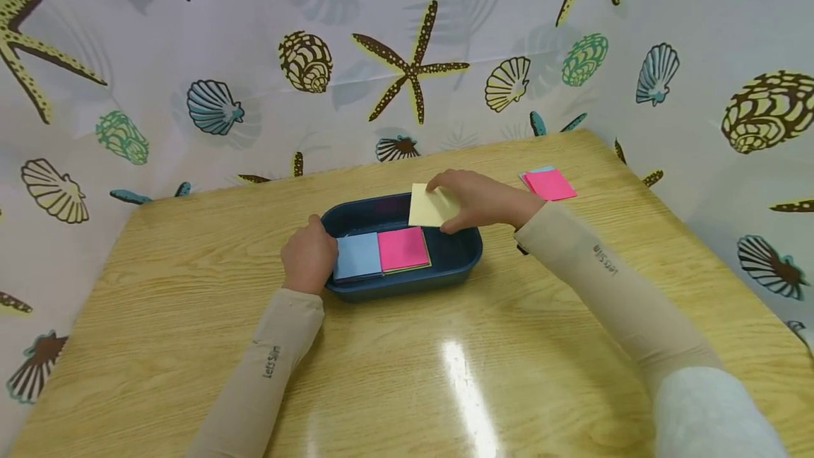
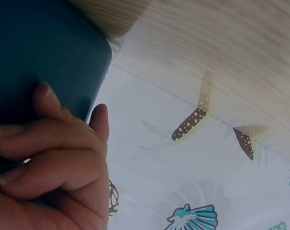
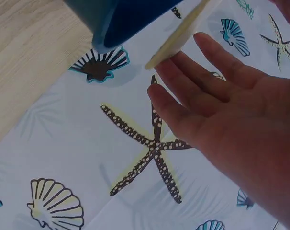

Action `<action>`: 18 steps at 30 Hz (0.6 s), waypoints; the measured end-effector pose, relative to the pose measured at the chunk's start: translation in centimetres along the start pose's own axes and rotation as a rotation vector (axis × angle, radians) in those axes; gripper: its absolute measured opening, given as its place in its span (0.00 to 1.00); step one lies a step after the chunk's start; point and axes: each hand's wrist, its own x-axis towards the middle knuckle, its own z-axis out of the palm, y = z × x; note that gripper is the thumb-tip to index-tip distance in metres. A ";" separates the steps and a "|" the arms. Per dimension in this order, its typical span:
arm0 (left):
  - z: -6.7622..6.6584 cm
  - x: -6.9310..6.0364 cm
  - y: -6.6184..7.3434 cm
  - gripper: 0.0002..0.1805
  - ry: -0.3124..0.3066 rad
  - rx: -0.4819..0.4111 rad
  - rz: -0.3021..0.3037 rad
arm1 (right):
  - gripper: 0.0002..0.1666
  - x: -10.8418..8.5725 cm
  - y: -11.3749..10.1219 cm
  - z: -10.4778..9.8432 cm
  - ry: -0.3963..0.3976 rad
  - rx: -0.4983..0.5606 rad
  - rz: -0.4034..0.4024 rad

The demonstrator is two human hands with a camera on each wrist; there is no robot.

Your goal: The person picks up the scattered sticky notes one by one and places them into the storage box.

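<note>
A dark blue plastic bin (image 1: 397,291) with rounded ends sits on the table. At its left end my left hand (image 1: 308,254) grips the rim, and the left wrist view shows that hand's curled fingers (image 2: 63,167) against the bin's outer wall (image 2: 44,48). Inside, a blue sticky note pad (image 1: 358,256) lies left of a pink sticky note pad (image 1: 404,249), with a greenish edge under the pink one. Over the bin's right half, my right hand (image 1: 477,200) pinches a pale yellow sticky note pad (image 1: 426,207), tilted and seen edge-on in the right wrist view.
At the back right of the wooden table (image 1: 191,288), another pink sticky note pad (image 1: 552,184) overlaps a blue one (image 1: 539,170). A cloth (image 1: 254,13) printed with shells and starfish hangs behind the table and along its right side.
</note>
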 end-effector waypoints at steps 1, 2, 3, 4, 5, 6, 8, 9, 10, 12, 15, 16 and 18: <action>0.0 0.0 0.0 0.20 -0.002 0.000 0.000 | 0.38 0.4 -0.4 0.1 -0.029 -0.018 -0.004; -0.1 0.0 0.0 0.20 -0.003 0.000 0.000 | 0.38 0.8 -0.7 0.2 -0.057 -0.036 -0.008; -0.1 0.0 0.0 0.20 -0.002 -0.001 0.000 | 0.38 1.2 -1.0 0.4 -0.085 -0.055 -0.005; -0.1 0.0 0.0 0.20 -0.002 -0.002 0.002 | 0.38 1.6 -1.2 0.6 -0.111 -0.074 -0.006; -0.1 0.0 0.0 0.20 -0.002 -0.003 0.003 | 0.38 2.0 -1.5 0.8 -0.138 -0.091 0.000; -0.1 0.0 0.0 0.20 -0.002 -0.004 0.003 | 0.37 2.3 -1.7 1.0 -0.166 -0.103 0.010; -0.1 -0.1 0.0 0.20 -0.005 -0.006 -0.001 | 0.37 3.1 -2.1 1.3 -0.217 -0.125 0.025; -0.1 -0.1 0.0 0.20 -0.007 -0.006 -0.003 | 0.37 3.4 -2.3 1.5 -0.243 -0.138 0.036; -0.1 -0.1 0.0 0.20 -0.009 -0.007 -0.005 | 0.36 3.8 -2.5 1.7 -0.267 -0.155 0.042; -0.1 -0.1 0.0 0.20 -0.013 -0.006 -0.010 | 0.35 4.4 -2.8 2.1 -0.314 -0.189 0.063; -0.1 0.0 0.0 0.20 -0.016 -0.006 -0.010 | 0.32 5.0 -3.3 2.7 -0.371 -0.248 0.078; -0.1 0.0 0.0 0.20 -0.017 -0.006 -0.010 | 0.32 5.2 -3.5 2.8 -0.387 -0.267 0.078; -0.1 0.1 -0.1 0.19 -0.017 -0.008 -0.007 | 0.31 5.5 -3.8 3.2 -0.416 -0.298 0.080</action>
